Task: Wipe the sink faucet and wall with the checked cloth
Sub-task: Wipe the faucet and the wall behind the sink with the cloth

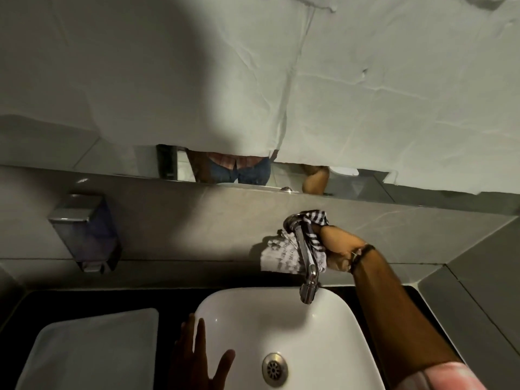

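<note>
Right-hand grip [339,250] clamped on black-and-white checked cloth [284,256] bunched behind curved chrome faucet [305,254]; left hand [201,358] spread flat on white basin [323,327]; faucet wipe underway, grey tiled wall [197,220] apparently pending.

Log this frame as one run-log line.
right hand: gripping checked cloth around faucet | left hand: open on sink rim | wall: not wiped now

Soap dispenser [84,232] mounted far left, metal top, dark translucent body. Folded white towel [90,350] lies near left on the black countertop [174,299]. Mirror [363,184] strip runs along the far side, mostly covered by wrinkled white paper [337,94].
</note>
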Demonstrator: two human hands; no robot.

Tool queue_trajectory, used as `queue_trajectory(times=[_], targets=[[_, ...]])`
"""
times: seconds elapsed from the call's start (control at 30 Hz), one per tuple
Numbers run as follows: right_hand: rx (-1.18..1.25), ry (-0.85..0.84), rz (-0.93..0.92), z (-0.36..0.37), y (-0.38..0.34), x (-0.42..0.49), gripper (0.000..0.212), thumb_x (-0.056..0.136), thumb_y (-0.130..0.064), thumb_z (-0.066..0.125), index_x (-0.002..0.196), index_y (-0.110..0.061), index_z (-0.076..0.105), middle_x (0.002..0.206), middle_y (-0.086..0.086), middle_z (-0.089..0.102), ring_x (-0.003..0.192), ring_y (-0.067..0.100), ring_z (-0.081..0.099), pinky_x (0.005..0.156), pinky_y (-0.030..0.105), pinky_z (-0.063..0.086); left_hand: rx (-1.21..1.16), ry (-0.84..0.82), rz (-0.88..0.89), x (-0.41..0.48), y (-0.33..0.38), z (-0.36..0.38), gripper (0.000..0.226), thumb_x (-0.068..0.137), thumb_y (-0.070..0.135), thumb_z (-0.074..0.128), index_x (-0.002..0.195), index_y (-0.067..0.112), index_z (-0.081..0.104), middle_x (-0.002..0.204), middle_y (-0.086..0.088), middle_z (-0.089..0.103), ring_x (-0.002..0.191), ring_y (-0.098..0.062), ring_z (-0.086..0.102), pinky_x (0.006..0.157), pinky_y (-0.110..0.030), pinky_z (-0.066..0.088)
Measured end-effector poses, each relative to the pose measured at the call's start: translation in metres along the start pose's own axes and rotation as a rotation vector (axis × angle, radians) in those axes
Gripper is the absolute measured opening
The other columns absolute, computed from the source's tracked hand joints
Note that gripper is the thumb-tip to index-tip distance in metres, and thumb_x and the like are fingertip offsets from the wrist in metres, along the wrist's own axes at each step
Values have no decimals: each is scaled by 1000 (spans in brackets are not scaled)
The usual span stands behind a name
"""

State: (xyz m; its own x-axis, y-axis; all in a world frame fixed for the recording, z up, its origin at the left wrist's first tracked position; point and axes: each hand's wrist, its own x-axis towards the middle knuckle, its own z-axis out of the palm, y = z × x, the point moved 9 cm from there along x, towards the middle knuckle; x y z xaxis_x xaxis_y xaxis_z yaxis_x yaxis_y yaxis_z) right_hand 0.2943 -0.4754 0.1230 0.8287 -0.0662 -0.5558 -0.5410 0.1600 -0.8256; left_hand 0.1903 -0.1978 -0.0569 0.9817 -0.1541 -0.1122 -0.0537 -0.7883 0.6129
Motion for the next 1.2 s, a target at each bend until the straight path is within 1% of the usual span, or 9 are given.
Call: queue_trajectory(times=[0.1, 0.33, 0.43, 0.6, 0.7, 0.87, 1.0, 1.1, 1.2], targets=[[240, -117, 97, 0, 25, 10, 45, 90, -36, 62, 114, 1, 75, 120, 23, 73, 108, 35, 73, 87, 48, 60, 6, -3, 26, 1, 1, 2, 99, 80, 88, 18, 142, 13, 32, 146, -29, 49, 129, -52, 50, 95, -69, 46], [649, -410, -78, 31, 51, 36, 60, 105, -44, 42, 148, -2, 47, 158, 19, 41, 147, 34, 40, 120, 48, 33, 60, 114, 64, 5, 10, -8, 92, 83, 85, 17, 156, 32, 2, 134, -36, 56, 116, -56, 59, 88, -70, 47], [710, -435, -27, 32, 60, 47, 63, 103, -42, 47, 153, -4, 39, 160, 18, 38, 150, 33, 34, 125, 46, 23, 91, 105, 23, 0, 0, -1, 98, 79, 89, 19, 152, 23, 13, 146, -31, 47, 128, -52, 51, 97, -70, 44], [442, -305, 23, 15, 38, 28, 55, 105, -47, 41, 138, -8, 61, 143, 16, 60, 132, 31, 59, 111, 46, 46, 177, 60, -19, -1, -15, 9, 104, 79, 88, 22, 155, 17, 21, 162, -15, 26, 144, -38, 34, 109, -59, 36], [-99, 231, -201, -27, 0, 16, 29, 94, -37, 66, 109, -14, 73, 114, 12, 75, 98, 18, 76, 92, 33, 59, 205, 49, -42, -3, -14, 12, 109, 77, 89, 21, 156, 14, 19, 166, -8, 15, 149, -32, 24, 115, -55, 30], [-977, 767, -380, -9, -42, -34, 38, 88, -50, 65, 92, -14, 75, 96, 13, 76, 92, 36, 70, 77, 36, 53, 179, 65, -58, -8, -10, 10, 114, 72, 93, 12, 156, 16, 3, 168, -2, -2, 154, -24, 6, 122, -47, 17], [-1209, 832, -392, 15, -50, -47, 29, 88, -44, 69, 91, -15, 73, 96, 12, 76, 90, 35, 72, 67, 35, 49, 157, 71, -59, -6, -14, 10, 117, 70, 94, 9, 156, 15, 2, 167, -2, -2, 154, -23, 4, 123, -48, 16], [-1401, 817, -512, 37, -48, -54, 9, 92, -22, 65, 92, -18, 73, 96, 9, 76, 89, 31, 73, 70, 37, 55, 120, 81, -47, -6, -16, 11, 112, 74, 92, 14, 157, 18, 6, 168, -2, 3, 153, -22, 8, 122, -48, 19], [-1574, 718, -599, 56, -40, -55, 16, 95, -14, 56, 96, -19, 71, 98, 8, 75, 91, 31, 72, 65, 35, 46, 95, 78, -42, -8, -22, 16, 106, 78, 88, 22, 158, 19, 10, 168, -1, 5, 153, -22, 11, 122, -48, 21]])
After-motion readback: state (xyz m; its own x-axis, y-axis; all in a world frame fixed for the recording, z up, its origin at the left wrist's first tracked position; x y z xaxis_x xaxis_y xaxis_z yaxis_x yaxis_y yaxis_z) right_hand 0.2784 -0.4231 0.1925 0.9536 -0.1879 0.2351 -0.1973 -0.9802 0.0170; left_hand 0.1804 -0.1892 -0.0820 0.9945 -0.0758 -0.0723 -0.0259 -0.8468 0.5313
